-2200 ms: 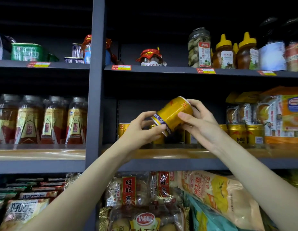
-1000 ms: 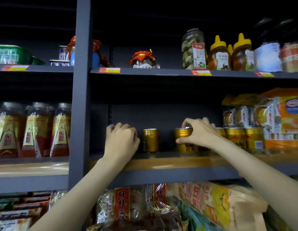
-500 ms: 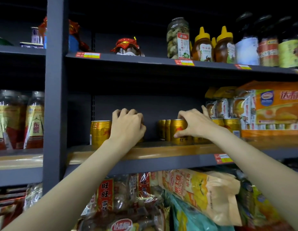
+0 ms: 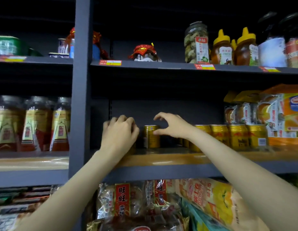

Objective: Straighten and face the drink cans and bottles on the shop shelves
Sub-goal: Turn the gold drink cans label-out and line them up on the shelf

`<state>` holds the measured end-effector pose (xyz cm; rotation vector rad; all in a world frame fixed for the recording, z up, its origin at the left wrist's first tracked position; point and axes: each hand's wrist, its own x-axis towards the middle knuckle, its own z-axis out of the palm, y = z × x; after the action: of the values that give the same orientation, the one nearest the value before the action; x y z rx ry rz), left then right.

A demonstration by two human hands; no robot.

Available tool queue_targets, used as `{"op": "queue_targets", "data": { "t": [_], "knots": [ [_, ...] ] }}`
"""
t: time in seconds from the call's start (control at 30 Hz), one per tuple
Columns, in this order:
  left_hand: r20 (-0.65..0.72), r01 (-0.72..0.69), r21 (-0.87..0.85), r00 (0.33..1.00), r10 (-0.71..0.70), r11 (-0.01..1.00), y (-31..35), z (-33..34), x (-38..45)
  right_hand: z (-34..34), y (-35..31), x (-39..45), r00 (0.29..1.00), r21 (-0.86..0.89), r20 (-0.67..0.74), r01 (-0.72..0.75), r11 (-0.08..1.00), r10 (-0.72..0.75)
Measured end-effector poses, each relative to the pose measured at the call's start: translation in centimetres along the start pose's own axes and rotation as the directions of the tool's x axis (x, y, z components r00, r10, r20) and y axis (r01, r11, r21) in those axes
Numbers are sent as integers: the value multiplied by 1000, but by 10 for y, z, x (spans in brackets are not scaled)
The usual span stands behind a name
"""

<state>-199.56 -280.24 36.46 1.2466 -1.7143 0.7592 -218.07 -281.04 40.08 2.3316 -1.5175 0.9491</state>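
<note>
Gold drink cans stand on the middle shelf (image 4: 161,160). One lone gold can (image 4: 150,139) stands upright between my hands. My left hand (image 4: 119,133) is curled over another gold can (image 4: 133,148), of which only a sliver shows below the palm. My right hand (image 4: 171,126) hovers in a loose C shape just right of the lone can, with the thumb tip at its upper rim and the fingers arched above it, holding nothing. A row of gold cans (image 4: 228,136) lines up behind my right wrist, labels facing out.
A dark upright post (image 4: 80,97) divides the shelving just left of my left hand. Bottles of red-brown drink (image 4: 36,125) fill the left bay. Orange cake boxes (image 4: 286,114) sit right of the cans. Jars and honey bottles (image 4: 222,47) stand above, snack bags (image 4: 128,202) below.
My right hand has let go of the can it held in the row and moved left to the lone can. My left hand stays curled on its can. The view has shifted.
</note>
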Motion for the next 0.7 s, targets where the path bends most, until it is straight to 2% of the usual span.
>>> {"op": "queue_targets", "data": {
  "t": [0.1,0.23,0.33,0.47,0.63,0.7],
  "knots": [
    [-83,13,-38,996,-17,999,-1,8,-5,24,-4,22,993,91,88,-85,992,77],
    [-130,-22,-37,991,17,999,-3,13,-5,40,-6,33,976,152,-45,-206,967,215],
    [-158,-28,-46,987,21,999,-3,15,-4,33,-5,30,971,229,-27,-224,947,237],
    [-131,-27,-59,991,19,998,-3,14,-4,15,-4,16,957,341,-1,-273,900,290],
    [-84,-16,-60,996,11,998,-3,13,-2,-27,-12,-20,951,560,-25,-242,792,308],
    [-154,-35,-93,988,21,995,-4,10,0,-44,-20,-34,962,617,-51,-182,766,270]
  ]
}}
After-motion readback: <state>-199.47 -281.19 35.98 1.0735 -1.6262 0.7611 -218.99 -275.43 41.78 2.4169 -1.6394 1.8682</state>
